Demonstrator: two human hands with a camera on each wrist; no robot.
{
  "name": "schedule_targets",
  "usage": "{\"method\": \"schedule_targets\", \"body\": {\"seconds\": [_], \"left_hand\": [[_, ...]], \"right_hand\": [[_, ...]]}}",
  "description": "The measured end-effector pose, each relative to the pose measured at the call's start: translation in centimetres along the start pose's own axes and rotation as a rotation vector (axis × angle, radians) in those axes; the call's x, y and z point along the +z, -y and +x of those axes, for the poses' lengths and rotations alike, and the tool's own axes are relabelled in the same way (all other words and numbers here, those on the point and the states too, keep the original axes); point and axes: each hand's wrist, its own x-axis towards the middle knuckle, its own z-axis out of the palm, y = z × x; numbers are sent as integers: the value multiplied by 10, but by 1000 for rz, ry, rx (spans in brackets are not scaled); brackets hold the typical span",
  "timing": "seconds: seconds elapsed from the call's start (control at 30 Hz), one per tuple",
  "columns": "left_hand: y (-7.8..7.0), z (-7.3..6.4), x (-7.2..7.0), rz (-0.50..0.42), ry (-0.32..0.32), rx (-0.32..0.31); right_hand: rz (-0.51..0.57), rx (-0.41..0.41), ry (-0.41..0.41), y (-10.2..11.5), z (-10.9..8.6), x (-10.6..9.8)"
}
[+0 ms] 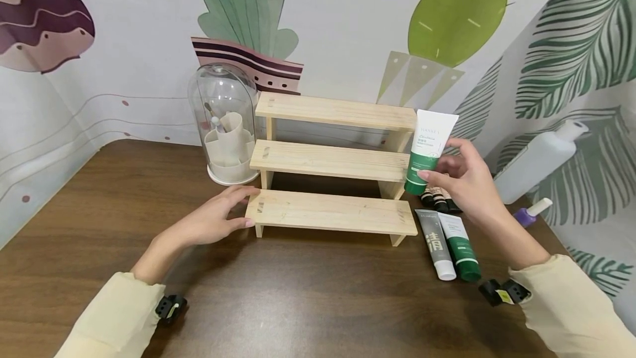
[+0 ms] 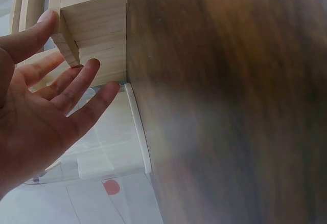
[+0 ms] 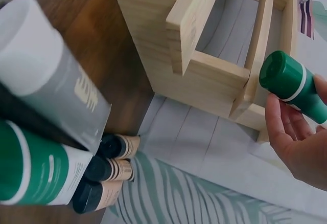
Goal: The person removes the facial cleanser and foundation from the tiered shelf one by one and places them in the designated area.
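My right hand (image 1: 469, 178) pinches a white-and-green squeeze tube (image 1: 428, 148) between thumb and fingers, its green cap pointing down. The tube is at the right end of a three-step wooden display rack (image 1: 330, 211), overlapping its upper and middle steps in the head view. In the right wrist view, the green cap (image 3: 278, 75) is close beside the rack's boards. At the rack's left end, my left hand (image 1: 218, 217) touches the bottom step with thumb and fingertips. Its fingers (image 2: 84, 93) look loosely extended in the left wrist view.
A grey tube (image 1: 435, 242) and another white-and-green tube (image 1: 459, 247) lie right of the rack, with several small black-capped tubes (image 3: 110, 168) behind them. A clear-domed brush holder (image 1: 226, 137) stands left. Farther right are a translucent bottle (image 1: 539, 159) and a purple bottle (image 1: 529, 213).
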Motion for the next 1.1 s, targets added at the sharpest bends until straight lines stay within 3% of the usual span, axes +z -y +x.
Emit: {"method": "schedule_targets", "body": {"seconds": [0.3,0.57,0.87,1.1], "left_hand": [[0,0,1,-1,4,-18],[0,1,1,0,6,-27],[0,1,1,-5,5,-28],[-1,1,0,-3,3,-24]], "right_hand": [[-86,-33,66,-12,-11,-14],[-37,-13,107,-25,-19,-27],[-108,82,147,-38,-31,-52],[-101,212,228,-55,-41,-72]]}}
